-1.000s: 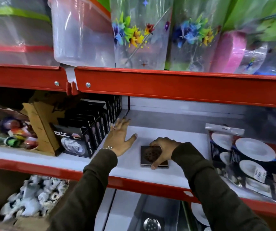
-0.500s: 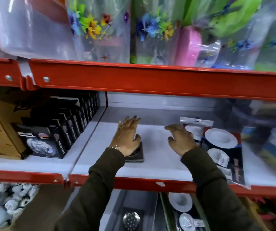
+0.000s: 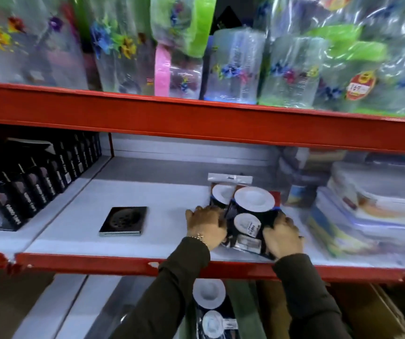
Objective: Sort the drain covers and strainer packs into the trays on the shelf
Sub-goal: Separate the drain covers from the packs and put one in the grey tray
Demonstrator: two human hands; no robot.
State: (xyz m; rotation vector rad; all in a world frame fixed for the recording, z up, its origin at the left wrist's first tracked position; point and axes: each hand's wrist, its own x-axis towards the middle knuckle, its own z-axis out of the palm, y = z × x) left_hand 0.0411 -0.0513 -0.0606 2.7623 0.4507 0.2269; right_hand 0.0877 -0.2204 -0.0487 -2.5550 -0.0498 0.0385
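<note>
Hands [image 3: 244, 232] grip strainer pack [image 3: 246, 211]; label print unreadable.

Dark olive-brown long sleeves [image 3: 309, 297]; beaded bracelet [image 3: 199, 238] at left wrist.

drain cover [image 3: 124, 220] on shelf [image 3: 79, 216] | strainer pack [image 3: 244, 211] to its right

Your view: bright, even light, glare on plastic wraps [image 3: 294, 57] up top. Heavy motion blur at right edge, stacked packs [image 3: 367, 211] smeared. Red shelf rail [image 3: 196, 118] bows w/ wide-angle distortion
</note>
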